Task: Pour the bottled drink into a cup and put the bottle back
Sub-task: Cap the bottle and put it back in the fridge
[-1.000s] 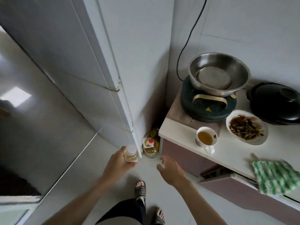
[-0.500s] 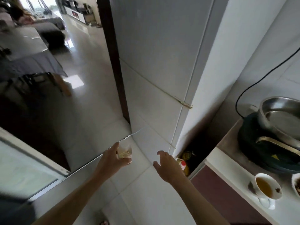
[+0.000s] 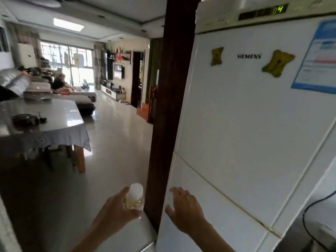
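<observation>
Two bare hands at frame bottom, forearms cut off by the edge. Left hand [image 3: 116, 213] has its grip curled round a small clear bottle [image 3: 135, 200], white cap on, pale yellow liquid inside; lower part hidden by fingers. Right hand [image 3: 185, 209], fingers spread & loose, holds nothing, at the left edge of a white fridge [image 3: 245, 124]; contact w/ the door unclear. Beyond, a dark wooden post [image 3: 169, 106], cloth-covered table [image 3: 45, 124], then a blurred living room.
</observation>
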`<act>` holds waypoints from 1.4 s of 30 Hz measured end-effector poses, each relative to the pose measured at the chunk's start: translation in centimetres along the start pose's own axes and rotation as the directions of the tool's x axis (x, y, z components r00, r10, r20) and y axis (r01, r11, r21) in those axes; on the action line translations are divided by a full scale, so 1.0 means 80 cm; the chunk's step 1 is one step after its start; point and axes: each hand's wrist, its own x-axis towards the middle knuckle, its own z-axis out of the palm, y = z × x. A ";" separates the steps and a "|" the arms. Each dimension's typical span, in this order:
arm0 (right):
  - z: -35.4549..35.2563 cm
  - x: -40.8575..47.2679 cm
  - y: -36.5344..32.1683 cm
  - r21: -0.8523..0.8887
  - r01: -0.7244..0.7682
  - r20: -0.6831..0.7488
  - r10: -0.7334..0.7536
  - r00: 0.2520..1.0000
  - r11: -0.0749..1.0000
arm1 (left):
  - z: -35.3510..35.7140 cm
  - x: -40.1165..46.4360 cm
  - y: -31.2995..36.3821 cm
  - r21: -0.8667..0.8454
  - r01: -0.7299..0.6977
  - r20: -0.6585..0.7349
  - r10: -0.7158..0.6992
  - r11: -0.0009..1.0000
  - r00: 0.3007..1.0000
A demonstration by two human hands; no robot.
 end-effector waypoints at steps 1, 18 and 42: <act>-0.023 0.021 -0.005 -0.043 0.009 -0.033 -0.011 0.999 0.999 | -0.016 0.022 0.004 -0.018 -0.023 -0.016 0.023 1.000 1.000; -0.242 0.389 0.039 -0.536 -0.075 -0.408 -0.180 0.895 0.841 | -0.095 0.435 0.072 -0.212 -0.266 -0.029 0.266 0.940 0.964; -0.287 0.539 0.031 -0.818 -0.527 -0.481 0.227 0.847 0.230 | -0.022 0.781 0.109 -0.445 -0.501 0.323 0.654 0.743 0.684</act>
